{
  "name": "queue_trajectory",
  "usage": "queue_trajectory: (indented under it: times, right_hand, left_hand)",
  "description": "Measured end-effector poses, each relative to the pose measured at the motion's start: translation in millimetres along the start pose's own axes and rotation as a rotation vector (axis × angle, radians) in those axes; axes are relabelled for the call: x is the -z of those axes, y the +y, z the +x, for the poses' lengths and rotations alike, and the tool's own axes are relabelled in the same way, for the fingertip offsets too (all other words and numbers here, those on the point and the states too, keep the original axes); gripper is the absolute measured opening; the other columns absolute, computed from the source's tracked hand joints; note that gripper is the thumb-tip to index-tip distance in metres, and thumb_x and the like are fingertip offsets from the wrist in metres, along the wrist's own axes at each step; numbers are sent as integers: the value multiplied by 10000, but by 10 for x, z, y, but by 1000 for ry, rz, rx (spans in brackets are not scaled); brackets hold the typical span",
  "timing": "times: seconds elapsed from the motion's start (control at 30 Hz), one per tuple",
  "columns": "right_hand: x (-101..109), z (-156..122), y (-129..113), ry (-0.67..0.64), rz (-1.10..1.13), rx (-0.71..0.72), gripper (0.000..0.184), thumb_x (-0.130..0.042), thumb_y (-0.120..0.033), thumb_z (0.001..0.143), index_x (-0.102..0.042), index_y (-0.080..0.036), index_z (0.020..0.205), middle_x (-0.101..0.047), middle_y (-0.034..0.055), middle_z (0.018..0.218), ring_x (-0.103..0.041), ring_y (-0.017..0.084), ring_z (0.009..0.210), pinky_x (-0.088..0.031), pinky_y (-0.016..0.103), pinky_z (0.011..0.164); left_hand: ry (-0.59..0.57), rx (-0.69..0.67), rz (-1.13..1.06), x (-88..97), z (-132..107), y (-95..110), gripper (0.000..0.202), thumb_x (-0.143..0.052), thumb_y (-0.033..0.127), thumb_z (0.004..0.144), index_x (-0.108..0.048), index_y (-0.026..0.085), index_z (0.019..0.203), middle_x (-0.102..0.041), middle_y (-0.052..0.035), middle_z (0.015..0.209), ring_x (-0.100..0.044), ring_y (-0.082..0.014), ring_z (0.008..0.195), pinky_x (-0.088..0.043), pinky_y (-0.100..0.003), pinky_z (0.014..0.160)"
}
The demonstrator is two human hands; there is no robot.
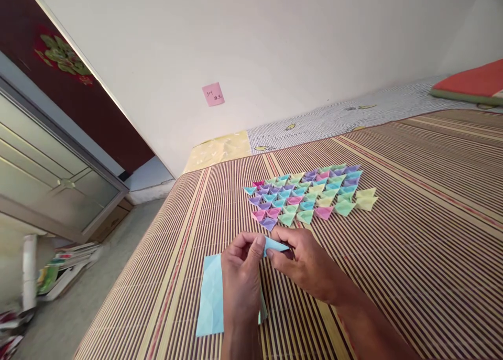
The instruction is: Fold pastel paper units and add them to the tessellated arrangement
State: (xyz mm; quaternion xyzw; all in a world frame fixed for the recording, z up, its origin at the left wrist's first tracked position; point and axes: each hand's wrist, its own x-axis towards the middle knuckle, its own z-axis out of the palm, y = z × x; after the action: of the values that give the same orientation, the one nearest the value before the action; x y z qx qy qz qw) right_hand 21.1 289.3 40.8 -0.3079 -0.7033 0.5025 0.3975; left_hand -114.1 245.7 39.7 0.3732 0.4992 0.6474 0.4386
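Observation:
Both hands meet over a striped bamboo mat. My left hand and my right hand pinch a small light-blue folded paper piece between their fingertips. Under my left hand lies a stack of light-blue paper sheets, partly hidden by the wrist. Just beyond the hands, several small folded paper triangles in pink, purple, green, blue and yellow lie in tight rows on the mat.
A white wall with a pink sticky note stands behind. A patterned sheet and a red cushion lie at the back right. To the left, the mat's edge drops to a floor with magazines and a glass-fronted cabinet.

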Motion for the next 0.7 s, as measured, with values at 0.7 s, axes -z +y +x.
queue_trajectory:
  times: [0.7]
  right_hand:
    - [43,24,19,139,261,67,99,-729,-282,885,-675,-203,862,-646,-19,740,-629,140,639,-526,268,614]
  left_hand:
    - [5,625,-881,-113,115,-36,227,-512,116,1014,-707,82,904,-707,-134,959,-659,-111,707,-539,-181,582]
